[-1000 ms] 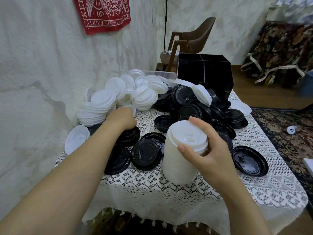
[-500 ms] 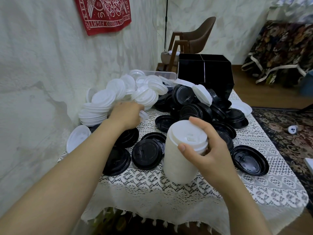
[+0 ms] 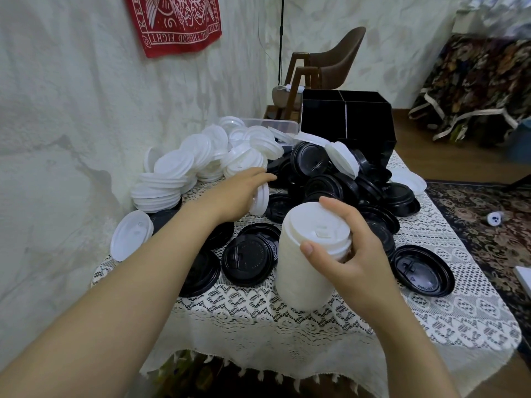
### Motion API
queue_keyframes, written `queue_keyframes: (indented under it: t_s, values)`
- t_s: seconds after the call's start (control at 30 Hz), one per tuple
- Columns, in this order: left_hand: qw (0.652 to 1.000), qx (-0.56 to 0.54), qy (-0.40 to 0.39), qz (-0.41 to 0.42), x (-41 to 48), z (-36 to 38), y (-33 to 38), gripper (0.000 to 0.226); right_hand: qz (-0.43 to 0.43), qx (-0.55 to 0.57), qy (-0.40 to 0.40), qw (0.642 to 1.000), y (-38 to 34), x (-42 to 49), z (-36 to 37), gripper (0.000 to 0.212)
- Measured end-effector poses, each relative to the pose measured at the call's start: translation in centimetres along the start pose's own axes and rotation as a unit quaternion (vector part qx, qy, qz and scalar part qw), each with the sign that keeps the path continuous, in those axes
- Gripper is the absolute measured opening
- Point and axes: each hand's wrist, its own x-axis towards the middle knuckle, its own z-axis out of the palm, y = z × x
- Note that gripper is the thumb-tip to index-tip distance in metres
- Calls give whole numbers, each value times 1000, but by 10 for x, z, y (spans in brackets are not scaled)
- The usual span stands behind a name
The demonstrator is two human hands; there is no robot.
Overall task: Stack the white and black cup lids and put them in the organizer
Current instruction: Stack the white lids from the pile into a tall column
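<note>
Stack of white lids (image 3: 310, 268) upright on the lace-covered bench (image 3: 431, 311), your right grip (image 3: 355, 254) curled round its top, your left grip (image 3: 238, 193) holding one white lid (image 3: 260, 199) on edge by the black lids (image 3: 324, 186), organizer (image 3: 344, 122) way at the back.

A lived-in home room. A red banner (image 3: 175, 23) hangs on the wall. A brown chair (image 3: 336, 61) and patterned rug (image 3: 485, 225) stand beyond the lace-covered surface (image 3: 287, 326).
</note>
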Motion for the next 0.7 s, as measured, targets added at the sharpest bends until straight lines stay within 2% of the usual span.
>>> queue_keyframes:
  t_s: [0.1,0.23,0.33,0.57,0.7]
  values:
    - [997,-70,-19,-33,-4,-2,6,73,1,1,-1,1000,0,0,0,63]
    - [987,-144,-56,-32,-5,1,8,83,0,1,1,1000,0,0,0,62]
    - [986,-146,-72,-37,-4,10,6,83,-1,5,2,1000,-1,-1,0,59]
    - [986,-107,-69,-106,3,16,4,77,1,9,3,1000,-1,0,0,59]
    - [977,-117,-102,-146,11,20,2,86,4,11,3,1000,-1,0,1,60]
